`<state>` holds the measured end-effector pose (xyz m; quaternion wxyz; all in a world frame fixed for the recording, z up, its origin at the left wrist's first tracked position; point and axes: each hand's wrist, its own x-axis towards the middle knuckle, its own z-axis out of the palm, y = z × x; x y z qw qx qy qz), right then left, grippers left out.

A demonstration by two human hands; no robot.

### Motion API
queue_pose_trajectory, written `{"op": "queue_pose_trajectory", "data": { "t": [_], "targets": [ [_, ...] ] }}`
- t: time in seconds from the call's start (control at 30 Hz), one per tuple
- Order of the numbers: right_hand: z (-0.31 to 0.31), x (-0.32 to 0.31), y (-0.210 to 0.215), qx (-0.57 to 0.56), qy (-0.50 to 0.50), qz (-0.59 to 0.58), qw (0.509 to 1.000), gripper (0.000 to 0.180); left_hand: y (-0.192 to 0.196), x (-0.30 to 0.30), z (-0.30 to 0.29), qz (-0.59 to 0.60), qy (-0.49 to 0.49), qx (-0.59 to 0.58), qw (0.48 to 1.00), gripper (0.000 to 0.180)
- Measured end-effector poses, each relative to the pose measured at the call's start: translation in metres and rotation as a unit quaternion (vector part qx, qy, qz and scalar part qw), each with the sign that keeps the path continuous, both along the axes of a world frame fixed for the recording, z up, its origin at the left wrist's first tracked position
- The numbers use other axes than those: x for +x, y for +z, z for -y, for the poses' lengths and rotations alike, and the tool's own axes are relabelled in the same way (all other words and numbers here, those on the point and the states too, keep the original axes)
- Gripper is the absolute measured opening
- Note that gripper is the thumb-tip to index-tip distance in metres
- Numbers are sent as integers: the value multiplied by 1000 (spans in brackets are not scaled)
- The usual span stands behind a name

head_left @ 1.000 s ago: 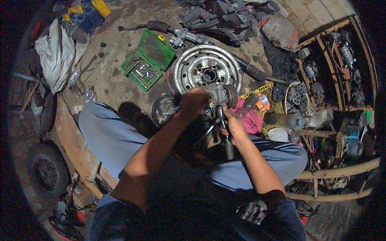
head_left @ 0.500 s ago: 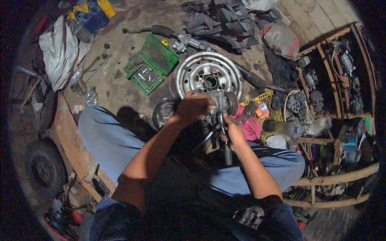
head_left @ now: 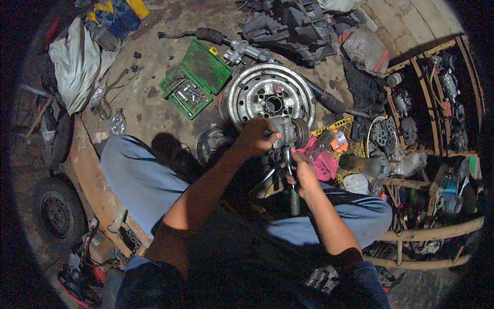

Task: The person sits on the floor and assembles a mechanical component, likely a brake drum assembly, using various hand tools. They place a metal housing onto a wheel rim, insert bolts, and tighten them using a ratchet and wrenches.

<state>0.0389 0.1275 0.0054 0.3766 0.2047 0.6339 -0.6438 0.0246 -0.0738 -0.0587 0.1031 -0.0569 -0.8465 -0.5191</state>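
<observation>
A grey metal engine part with a round pulley (head_left: 299,133) on its right side stands in front of my body. My left hand (head_left: 257,136) is closed against the left side of this part, its fingers curled; whatever is under them is hidden. My right hand (head_left: 303,170) grips a ratchet wrench (head_left: 294,202) by its upper shank. The ratchet's head is up against the lower part of the metal unit, and its dark handle hangs down toward my lap. Just beyond stands a silver steel wheel rim (head_left: 242,90), lying flat on the ground.
An open green socket case (head_left: 212,67) with several sockets lies left of the rim. To the right are a pink cloth (head_left: 325,166) and a yellow plastic crate (head_left: 343,126). A clear bottle (head_left: 117,123) stands by my left knee. Wooden shelves (head_left: 422,87) hold metal parts.
My left hand has curled more and its fingers have drawn back on the metal part. The right hand keeps the ratchet at nearly the same angle. The view has shifted slightly.
</observation>
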Motion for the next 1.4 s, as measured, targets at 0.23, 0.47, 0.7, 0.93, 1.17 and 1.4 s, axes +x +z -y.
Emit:
{"op": "queue_pose_trajectory", "data": {
  "t": [0.23,0.47,0.7,0.93,1.17,1.4],
  "targets": [
    [1,1,1,5,-26,30,999,30,-8,9,-10,-78,40,-13,996,16],
    [3,0,4,6,-20,32,999,32,-21,9,-10,-96,41,-48,993,20],
    [0,2,-4,10,3,10,1000,32,-5,14,-4,-151,17,-78,985,20],
    [3,3,4,11,6,6,1000,33,-5,14,15,-220,-27,-122,967,17],
    [0,-6,13,-4,-6,-8,1000,32,39,8,8,-25,175,118,977,15],
    [5,-21,27,-42,-29,-48,998,32,74,12,29,-192,125,-66,971,13]
  ]
}}
